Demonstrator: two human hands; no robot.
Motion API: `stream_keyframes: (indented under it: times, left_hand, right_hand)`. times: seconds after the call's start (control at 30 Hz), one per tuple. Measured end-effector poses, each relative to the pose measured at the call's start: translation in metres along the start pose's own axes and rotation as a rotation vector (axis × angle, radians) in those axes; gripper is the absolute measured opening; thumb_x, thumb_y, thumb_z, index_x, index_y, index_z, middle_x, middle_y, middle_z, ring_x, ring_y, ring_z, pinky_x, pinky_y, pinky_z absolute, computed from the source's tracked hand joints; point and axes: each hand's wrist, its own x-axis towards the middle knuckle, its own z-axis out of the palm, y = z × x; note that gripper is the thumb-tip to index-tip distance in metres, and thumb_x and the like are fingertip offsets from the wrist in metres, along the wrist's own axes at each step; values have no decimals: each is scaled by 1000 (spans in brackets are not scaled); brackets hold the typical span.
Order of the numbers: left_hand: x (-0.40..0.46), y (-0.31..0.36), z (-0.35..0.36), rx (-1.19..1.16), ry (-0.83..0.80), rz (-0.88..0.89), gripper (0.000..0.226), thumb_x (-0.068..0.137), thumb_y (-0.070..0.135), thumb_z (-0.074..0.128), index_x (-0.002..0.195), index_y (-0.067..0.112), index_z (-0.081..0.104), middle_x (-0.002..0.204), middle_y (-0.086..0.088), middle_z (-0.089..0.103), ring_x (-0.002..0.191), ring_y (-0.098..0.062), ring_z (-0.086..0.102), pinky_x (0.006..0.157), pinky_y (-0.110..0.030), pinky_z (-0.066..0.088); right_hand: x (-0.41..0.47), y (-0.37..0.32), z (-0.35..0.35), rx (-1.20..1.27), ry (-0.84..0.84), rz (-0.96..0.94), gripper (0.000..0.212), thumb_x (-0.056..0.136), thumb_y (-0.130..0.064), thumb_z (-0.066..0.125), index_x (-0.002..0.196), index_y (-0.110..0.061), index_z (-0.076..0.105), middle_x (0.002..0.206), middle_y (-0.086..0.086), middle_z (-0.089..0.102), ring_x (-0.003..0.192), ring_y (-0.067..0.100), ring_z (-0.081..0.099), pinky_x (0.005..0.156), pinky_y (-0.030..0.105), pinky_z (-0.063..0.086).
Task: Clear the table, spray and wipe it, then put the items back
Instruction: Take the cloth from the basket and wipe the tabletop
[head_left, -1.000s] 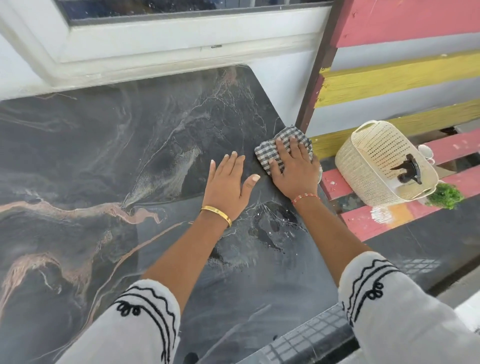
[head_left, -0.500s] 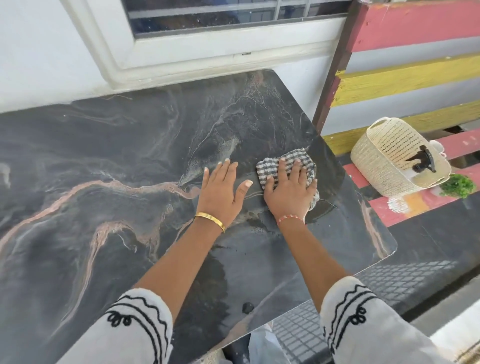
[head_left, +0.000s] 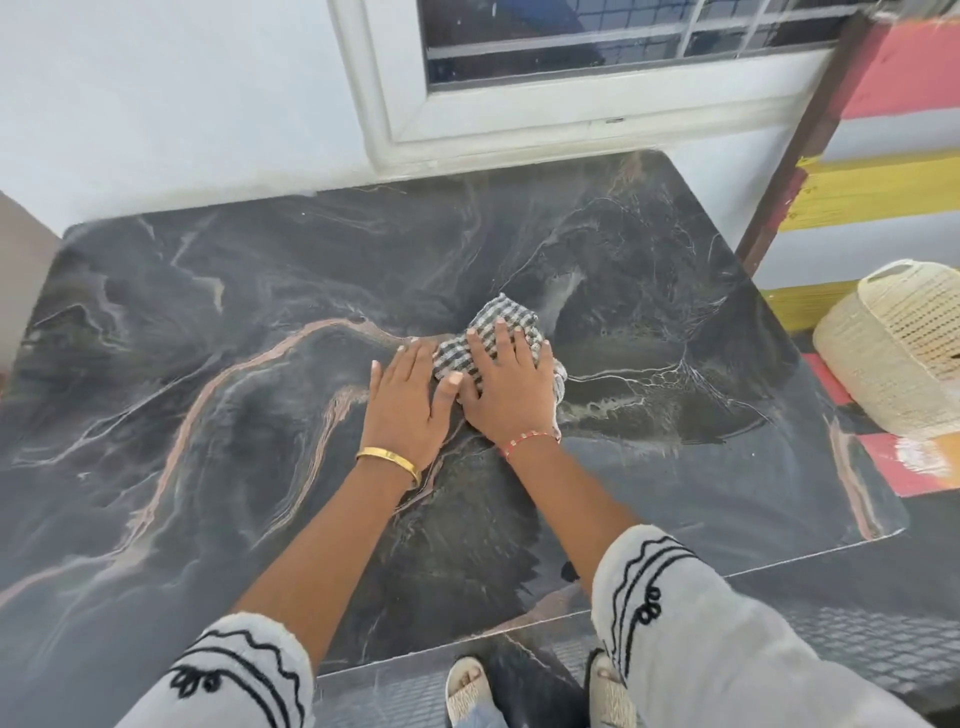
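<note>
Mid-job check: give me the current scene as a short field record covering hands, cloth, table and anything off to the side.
left hand: flat on the table, fingers straight, beside the cloth
right hand: pressing flat on the cloth, fingers spread
cloth: checked, bunched under the right hand, near the table's middle
table: dark marbled top; nothing but the cloth and hands shows on it
basket: cream, perforated, off the table to the right
stage: wiping; items not yet put back

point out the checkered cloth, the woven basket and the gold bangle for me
checkered cloth (head_left: 501, 325): head view, on the bare patch beyond the fingertips.
woven basket (head_left: 883, 358): head view, on its side wall, at the right edge.
gold bangle (head_left: 388, 457): head view, on the band across the left wrist.
</note>
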Motion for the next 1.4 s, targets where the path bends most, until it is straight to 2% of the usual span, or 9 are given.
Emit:
stream_keyframes:
  times: [0.13, 0.23, 0.33, 0.47, 0.6, 0.93, 1.03, 1.2, 1.4]
  left_hand:
    - [-17, 23, 10, -50, 21, -70, 52, 97, 33, 28, 142, 8, 27, 152, -10, 25, 143, -23, 17, 117, -40, 1]
    - [-32, 50, 25, -84, 25, -96, 52, 97, 34, 28, 142, 8, 28, 152, -10, 25, 143, -23, 17, 117, -40, 1]
    - [-41, 77, 43, -76, 7, -85, 53, 97, 35, 27, 143, 10, 26, 152, -9, 25, 143, -21, 16, 117, -38, 0]
    - [-39, 121, 64, -115, 8, -51, 62, 91, 43, 18, 142, 10, 28, 152, -9, 27, 143, -21, 18, 118, -38, 2]
    - [-29, 161, 90, -113, 3, -14, 52, 96, 34, 28, 142, 10, 27, 152, -9, 26, 143, -21, 18, 117, -38, 1]
    - [-34, 246, 148, -114, -141, 137, 53, 96, 38, 26, 142, 13, 26, 152, -7, 25, 143, -20, 17, 118, -40, 2]
    - [-42, 256, 155, -108, -184, 181, 55, 96, 40, 24, 143, 13, 24, 153, -7, 23, 143, -20, 15, 119, -40, 1]
    - [-56, 251, 150, -121, -192, 204, 57, 96, 43, 24, 143, 12, 25, 153, -8, 23, 143, -21, 15, 119, -41, 2]
    - [-76, 224, 131, -108, -225, 261, 56, 96, 42, 24, 143, 12, 25, 154, -8, 21, 144, -20, 14, 119, -39, 0]
  right_hand:
    - [-34, 12, -2, -18, -77, -283, 57, 91, -47, 29, 144, -28, 30, 156, 7, 22, 143, 27, 22, 117, 51, 7]
    - [-57, 39, -7, -18, -115, -401, 59, 89, -47, 31, 144, -25, 31, 156, 6, 22, 143, 27, 23, 117, 50, 7]
    - [-73, 72, -13, 37, -115, -447, 58, 89, -44, 39, 142, -21, 38, 154, 7, 28, 142, 27, 26, 117, 50, 7]
    - [-81, 128, -24, 16, -109, -421, 54, 90, -47, 41, 139, -24, 42, 154, 6, 29, 143, 25, 25, 117, 48, 7]
    - [-79, 193, -31, -21, -77, -303, 55, 91, -50, 38, 142, -30, 35, 155, 5, 25, 143, 25, 24, 116, 48, 7]
    - [-94, 307, -45, -38, 30, 39, 56, 90, -52, 35, 144, -37, 29, 155, 3, 28, 142, 21, 26, 115, 48, 12]
    - [-108, 317, -46, -25, 55, 134, 57, 90, -51, 34, 144, -35, 30, 155, 4, 28, 142, 23, 26, 114, 49, 13]
    - [-143, 310, -41, 13, 100, 412, 57, 90, -48, 36, 145, -31, 29, 155, 8, 26, 141, 29, 27, 113, 51, 15]
    - [-172, 262, -36, 21, 126, 685, 57, 93, -44, 33, 147, -29, 25, 157, 8, 20, 144, 28, 20, 115, 52, 6]
